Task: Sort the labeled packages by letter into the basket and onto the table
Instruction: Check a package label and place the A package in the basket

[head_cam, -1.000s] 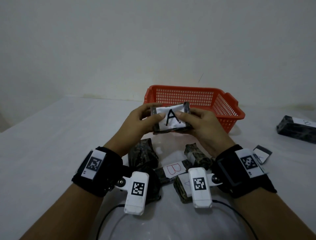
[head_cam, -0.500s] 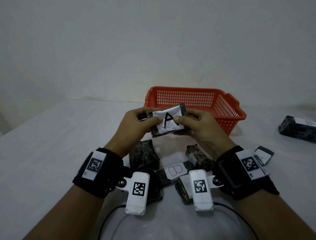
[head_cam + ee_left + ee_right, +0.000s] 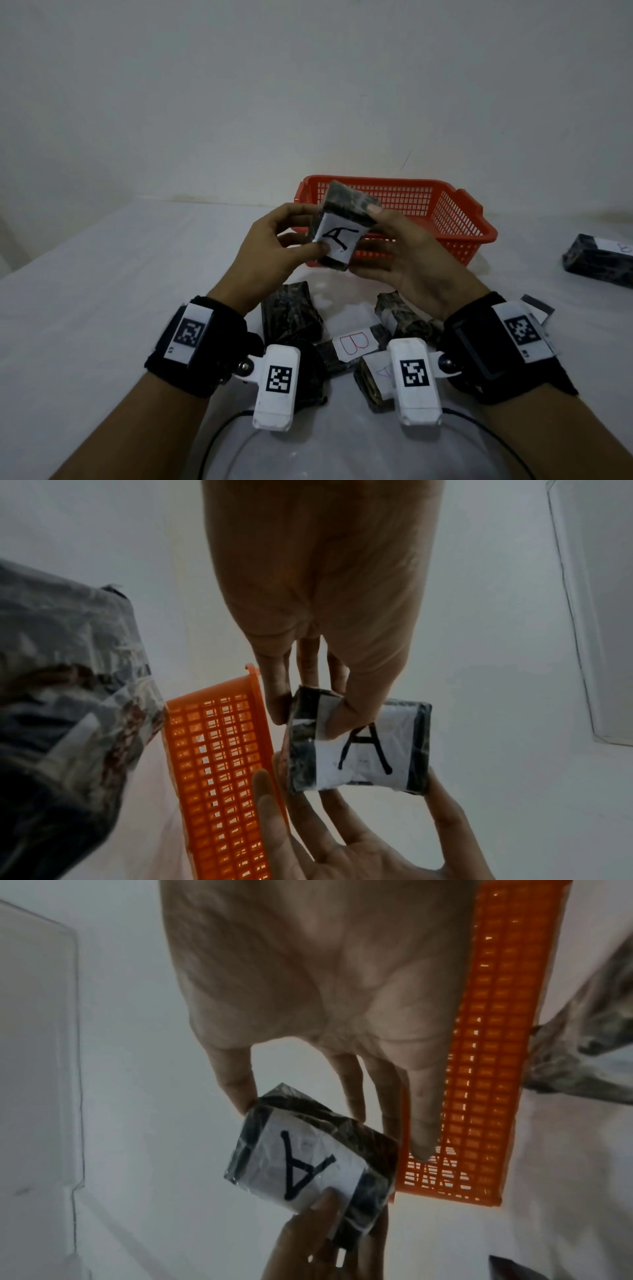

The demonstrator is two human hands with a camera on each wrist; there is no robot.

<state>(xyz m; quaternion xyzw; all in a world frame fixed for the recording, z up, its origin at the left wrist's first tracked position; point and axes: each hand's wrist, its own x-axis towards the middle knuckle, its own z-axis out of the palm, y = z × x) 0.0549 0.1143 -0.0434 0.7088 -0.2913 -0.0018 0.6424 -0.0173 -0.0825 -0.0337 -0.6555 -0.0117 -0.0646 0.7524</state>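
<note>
A dark wrapped package with a white label marked A is held up in the air in front of the orange basket. My left hand pinches its left side, thumb on the label and fingers behind. My right hand holds it from the right, thumb on the top corner and fingers reaching under and behind it. The package stands on end, tilted, the A lying sideways in the head view. No package shows inside the basket.
Below my wrists on the white table lie a package labelled B, another marked A and two dark packages. One more labelled package lies far right, a small one by my right wrist.
The A package has been turned from lying level between my hands to standing on end and tilted. My right thumb has shifted to its top corner; both hands rose slightly.
</note>
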